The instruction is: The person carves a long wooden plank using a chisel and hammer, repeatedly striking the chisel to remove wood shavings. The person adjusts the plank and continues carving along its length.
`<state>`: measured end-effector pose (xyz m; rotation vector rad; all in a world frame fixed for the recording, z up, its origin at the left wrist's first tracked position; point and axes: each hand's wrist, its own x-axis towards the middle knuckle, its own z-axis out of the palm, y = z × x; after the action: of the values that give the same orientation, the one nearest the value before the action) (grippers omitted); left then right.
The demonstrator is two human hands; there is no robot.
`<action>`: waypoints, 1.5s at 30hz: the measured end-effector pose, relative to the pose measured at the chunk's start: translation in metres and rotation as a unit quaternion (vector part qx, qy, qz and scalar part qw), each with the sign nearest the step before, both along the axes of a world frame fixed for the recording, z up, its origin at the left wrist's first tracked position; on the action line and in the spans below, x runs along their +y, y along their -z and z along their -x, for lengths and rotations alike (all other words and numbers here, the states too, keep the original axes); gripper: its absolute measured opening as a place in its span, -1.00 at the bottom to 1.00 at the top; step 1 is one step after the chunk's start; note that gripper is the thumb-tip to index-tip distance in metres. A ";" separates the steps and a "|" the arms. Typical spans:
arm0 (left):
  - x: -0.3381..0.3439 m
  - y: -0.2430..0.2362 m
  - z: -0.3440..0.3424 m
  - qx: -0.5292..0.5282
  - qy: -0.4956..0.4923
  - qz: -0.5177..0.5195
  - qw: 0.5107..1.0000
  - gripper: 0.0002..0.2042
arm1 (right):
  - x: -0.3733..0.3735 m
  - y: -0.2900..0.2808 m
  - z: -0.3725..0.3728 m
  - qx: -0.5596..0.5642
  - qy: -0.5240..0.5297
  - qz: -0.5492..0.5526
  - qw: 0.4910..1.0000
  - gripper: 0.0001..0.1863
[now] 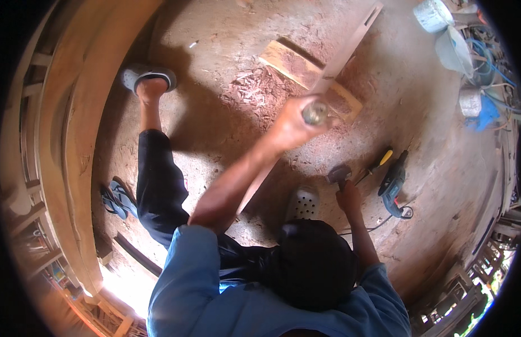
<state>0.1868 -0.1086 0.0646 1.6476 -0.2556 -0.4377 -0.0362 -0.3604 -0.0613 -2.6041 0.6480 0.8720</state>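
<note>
My left hand is closed around an upright chisel. Its round handle end faces up, and its blade is hidden below the fist. Beneath that hand runs a long wooden board with a slot cut through its far end. The board lies across a pale wooden block. To the right and nearer to me, my right hand grips a hammer by its handle. The dark hammer head is held low, apart from the chisel.
Wood chips are scattered left of the board. A yellow-handled tool and a corded power drill lie right of the hammer. Flip-flops rest at left beside large timber. Buckets stand far right.
</note>
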 end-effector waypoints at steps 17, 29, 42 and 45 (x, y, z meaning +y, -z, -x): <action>0.021 -0.109 -0.010 -0.117 -0.088 0.228 0.963 -0.38 | -0.003 0.011 -0.002 0.022 -0.028 -0.028 0.999 -0.71; 0.029 -0.085 -0.037 -0.038 -0.124 0.185 0.974 -0.66 | -0.006 0.018 -0.005 0.008 -0.080 -0.041 0.996 -0.62; -0.003 -0.050 -0.027 -0.068 0.042 0.076 0.994 -0.58 | 0.004 -0.029 -0.021 0.013 0.153 -0.190 0.970 -0.79; -0.007 -0.049 -0.021 -0.065 0.041 0.123 0.989 -0.69 | 0.012 -0.078 -0.039 -0.118 0.191 -0.330 0.917 -0.86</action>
<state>0.2076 -0.1155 0.1137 1.4292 -0.4591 -0.3455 0.0031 -0.3480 0.0171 -1.8511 0.6263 0.5160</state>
